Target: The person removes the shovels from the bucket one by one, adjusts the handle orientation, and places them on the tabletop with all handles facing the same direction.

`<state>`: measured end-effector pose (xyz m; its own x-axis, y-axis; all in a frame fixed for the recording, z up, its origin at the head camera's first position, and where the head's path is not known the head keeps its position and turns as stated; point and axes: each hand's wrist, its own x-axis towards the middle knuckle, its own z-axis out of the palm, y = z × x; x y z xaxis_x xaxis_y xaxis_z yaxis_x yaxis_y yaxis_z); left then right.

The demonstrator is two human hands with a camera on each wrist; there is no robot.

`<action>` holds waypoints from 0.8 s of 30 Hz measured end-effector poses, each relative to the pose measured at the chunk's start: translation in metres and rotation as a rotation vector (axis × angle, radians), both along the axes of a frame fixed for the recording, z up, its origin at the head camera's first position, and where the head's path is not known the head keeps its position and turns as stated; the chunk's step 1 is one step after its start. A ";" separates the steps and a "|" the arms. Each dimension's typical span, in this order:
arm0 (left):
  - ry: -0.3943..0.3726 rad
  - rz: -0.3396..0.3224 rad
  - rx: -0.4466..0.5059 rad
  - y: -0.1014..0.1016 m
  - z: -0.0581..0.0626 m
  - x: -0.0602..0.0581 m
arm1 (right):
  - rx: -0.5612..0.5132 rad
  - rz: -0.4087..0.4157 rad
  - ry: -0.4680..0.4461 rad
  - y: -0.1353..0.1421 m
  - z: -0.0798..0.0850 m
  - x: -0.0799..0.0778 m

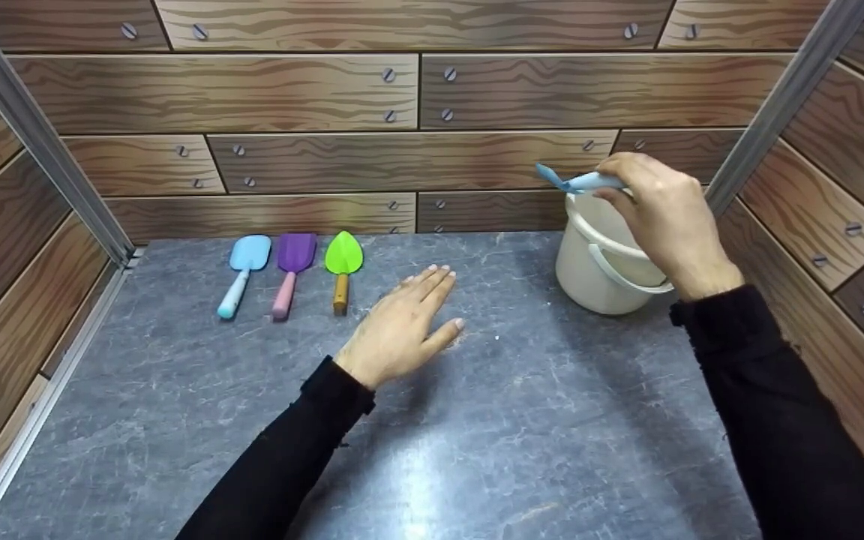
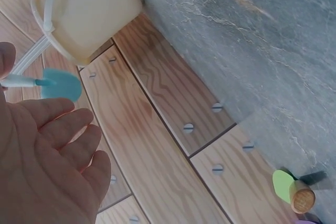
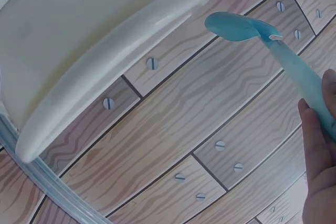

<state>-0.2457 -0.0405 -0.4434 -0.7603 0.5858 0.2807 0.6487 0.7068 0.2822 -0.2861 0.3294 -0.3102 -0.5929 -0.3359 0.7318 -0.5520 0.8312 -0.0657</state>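
The right hand [image 1: 661,217] grips the pale handle of a blue trowel [image 1: 595,181], thumb on one side and fingers on the other. The trowel is at the top of a white bucket [image 1: 589,289], its blade pointing left, beyond the rim. The right wrist view shows a gap between tool and rim — no contact noted. The bucket stands upright on the grey table [image 1: 477,420], its handle [image 1: 627,277] hanging down the near side.

The left hand [image 1: 402,326] holds nothing. Its fingers are extended and relaxed, palm down, between the bucket and a row of three tools. It appears raised above the table.

The row, from left: a blue shovel [image 1: 250,253], a purple shovel [image 1: 297,251] with a pink handle, and a green trowel [image 1: 343,255] with a brown handle. All lie apart, blades away from the person.

Step in hand, as judged: a transfer of the blue trowel between bucket and row. Its direction cannot be settled from this moment. If bound for the row, the next move calls for a low carry left, past the left hand, to a spot beside the green trowel. If bound for the bucket — blade turned inward and tipped down before release.
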 end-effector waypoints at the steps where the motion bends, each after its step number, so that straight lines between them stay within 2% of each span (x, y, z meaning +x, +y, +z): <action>1: 0.000 0.000 0.000 0.000 0.001 0.000 | 0.002 0.005 0.009 -0.001 -0.001 0.000; 9: 0.003 0.006 -0.011 0.002 0.003 0.001 | 0.022 0.044 0.077 -0.013 -0.014 0.001; 18: 0.058 0.002 0.006 0.005 0.003 -0.003 | -0.014 0.053 0.034 -0.027 -0.031 0.005; 24: 0.089 -0.005 0.031 0.007 0.004 -0.003 | -0.007 0.077 0.051 -0.035 -0.037 0.007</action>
